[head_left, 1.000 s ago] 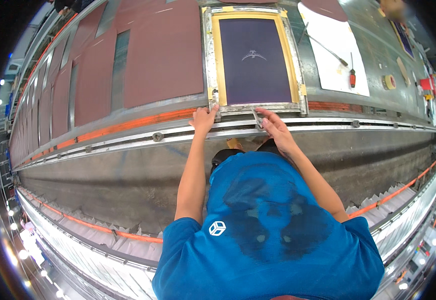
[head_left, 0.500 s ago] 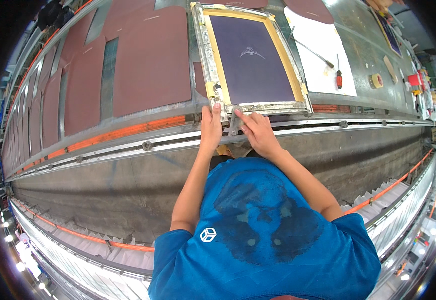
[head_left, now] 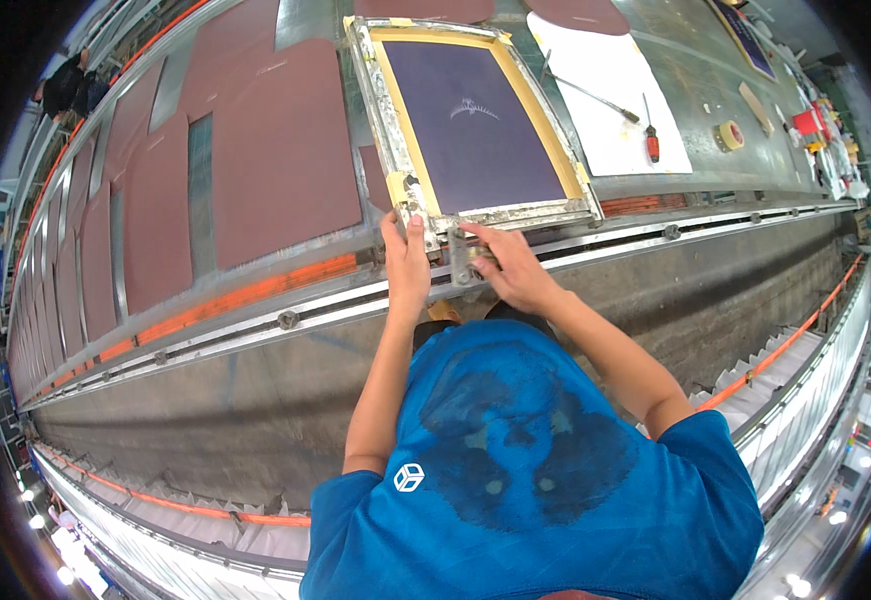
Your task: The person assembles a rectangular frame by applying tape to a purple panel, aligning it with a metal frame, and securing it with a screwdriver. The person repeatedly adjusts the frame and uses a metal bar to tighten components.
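Observation:
A metal screen frame (head_left: 393, 120) with yellow taped edges and a dark purple mesh lies flat on the long table. My left hand (head_left: 406, 262) grips its near left corner, thumb on top. Just to the right, my right hand (head_left: 508, 268) holds a small metal clamp (head_left: 460, 262) on the frame's near edge, above the table's rail. The two hands are almost touching. Below them, my blue shirt fills the lower middle of the view.
Several maroon fabric pieces (head_left: 281, 140) lie along the table to the left. A white sheet (head_left: 606, 90) on the right carries a red-handled screwdriver (head_left: 651, 140) and a thin metal tool. A tape roll (head_left: 729, 134) lies beyond. Another person (head_left: 66, 85) stands far left.
My right hand has slid left along the frame's near edge onto the clamp, closer to my left hand. My left hand has stayed at the frame's corner.

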Demonstrator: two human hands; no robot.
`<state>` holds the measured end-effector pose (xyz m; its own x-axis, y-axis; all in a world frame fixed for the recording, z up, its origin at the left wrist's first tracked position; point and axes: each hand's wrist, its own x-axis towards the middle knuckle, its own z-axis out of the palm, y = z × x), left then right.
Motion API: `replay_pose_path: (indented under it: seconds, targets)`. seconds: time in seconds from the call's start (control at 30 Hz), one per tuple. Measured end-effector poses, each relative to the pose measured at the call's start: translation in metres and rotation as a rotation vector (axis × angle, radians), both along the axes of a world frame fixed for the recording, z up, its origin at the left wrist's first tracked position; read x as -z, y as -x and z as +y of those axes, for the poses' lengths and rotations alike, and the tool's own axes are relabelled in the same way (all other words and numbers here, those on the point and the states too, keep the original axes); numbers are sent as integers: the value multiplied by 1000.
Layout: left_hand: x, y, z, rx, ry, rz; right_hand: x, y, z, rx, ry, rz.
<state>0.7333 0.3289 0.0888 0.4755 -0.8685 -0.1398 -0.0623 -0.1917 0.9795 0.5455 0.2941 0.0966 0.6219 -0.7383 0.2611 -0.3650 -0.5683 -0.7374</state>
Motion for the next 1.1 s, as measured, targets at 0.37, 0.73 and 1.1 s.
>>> replay_pose_path:
  seconds: [0.37,0.73,1.1]
  targets:
    - [12,-3,1,-25,46,207,-9,4,-3,-53,244,215]
    - [20,-14,-1,-34,91,331,5,79,-27,43,0,207]
    - [54,12,14,6,23,56,-3,-9,29,377,-526,-104]
